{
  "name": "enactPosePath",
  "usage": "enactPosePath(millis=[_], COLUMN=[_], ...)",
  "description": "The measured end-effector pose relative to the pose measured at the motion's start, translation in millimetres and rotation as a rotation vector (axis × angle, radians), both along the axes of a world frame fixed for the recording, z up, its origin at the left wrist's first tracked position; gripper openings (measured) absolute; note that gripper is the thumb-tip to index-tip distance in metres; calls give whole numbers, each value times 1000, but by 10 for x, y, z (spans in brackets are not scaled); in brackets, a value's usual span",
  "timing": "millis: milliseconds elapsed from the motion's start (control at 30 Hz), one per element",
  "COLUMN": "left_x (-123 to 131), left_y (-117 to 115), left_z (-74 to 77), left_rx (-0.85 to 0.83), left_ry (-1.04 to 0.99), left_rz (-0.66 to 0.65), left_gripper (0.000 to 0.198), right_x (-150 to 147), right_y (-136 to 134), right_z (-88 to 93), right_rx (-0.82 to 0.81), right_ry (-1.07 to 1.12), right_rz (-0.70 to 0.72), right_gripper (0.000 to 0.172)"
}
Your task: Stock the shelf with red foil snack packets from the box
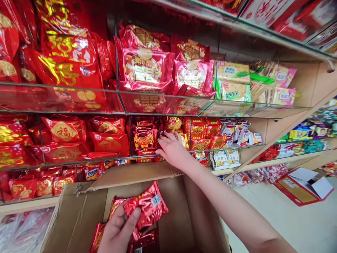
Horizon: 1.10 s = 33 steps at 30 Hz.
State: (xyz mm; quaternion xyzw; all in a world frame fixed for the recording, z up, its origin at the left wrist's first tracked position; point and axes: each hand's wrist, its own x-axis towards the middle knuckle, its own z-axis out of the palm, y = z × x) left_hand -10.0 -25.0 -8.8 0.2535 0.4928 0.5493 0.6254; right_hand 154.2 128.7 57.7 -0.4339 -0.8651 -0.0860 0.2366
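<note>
My left hand is low in the frame, over an open cardboard box, closed on shiny red snack packets. More red packets lie in the box under it. My right hand reaches out to the middle glass shelf compartment, fingers curled among red and gold snack packets stacked there. What its fingertips grip, if anything, is hidden behind the packets.
Glass-fronted shelves hold red snack bags on the left and white and green cracker packs on the right. A red and white open carton lies on the floor at right. Further shelves run off to the right.
</note>
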Motion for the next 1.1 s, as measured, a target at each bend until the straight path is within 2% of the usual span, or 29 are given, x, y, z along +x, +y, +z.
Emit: enactPosePath(millis=[100, 200, 267, 300, 400, 500, 567, 633, 700, 733, 833, 933, 1000, 1100], left_x=[-42, -33, 5, 27, 86, 144, 192, 232, 239, 226, 145, 83, 86, 126], left_y=[72, 117, 132, 137, 144, 140, 117, 72, 20, -2, -28, -19, -23, -53], left_z=[89, 135, 156, 160, 142, 114, 124, 165, 222, 250, 311, 330, 322, 281], left_rx=[62, 140, 192, 211, 198, 95, 22, -33, -73, -98, -181, -221, -222, -220], left_ry=[19, 124, 218, 263, 329, 293, 116, -175, -393, -436, -411, -400, -381, -249], left_rz=[-74, -122, -123, -121, -108, -54, -14, -48, -115, -141, -140, -152, -163, -187], left_gripper=[25, 25, 26, 25, 29, 40, 49, 54, 48, 42, 28, 29, 42, 68], right_x=[50, 2, -62, -90, -109, -54, -16, 1, 1, 1, 29, 101, 143, 167], right_y=[-415, -863, -1054, -1109, -1156, -1150, -1166, -1213, -1289, -1329, -1398, -1339, -1254, -1150], right_z=[26, -135, -285, -347, -433, -417, -413, -430, -450, -454, -431, -398, -404, -452], right_rx=[-73, -453, -669, -711, -634, -432, -225, -68, -42, -66, -174, -340, -532, -834], right_ry=[322, 731, 882, 918, 937, 863, 726, 537, 377, 342, 475, 773, 914, 995], right_rz=[48, 49, 76, 88, 66, 29, 46, 114, 199, 243, 336, 194, 73, 59], right_gripper=[26, 29, 27, 27, 30, 26, 21, 27, 36, 38, 31, 19, 25, 44])
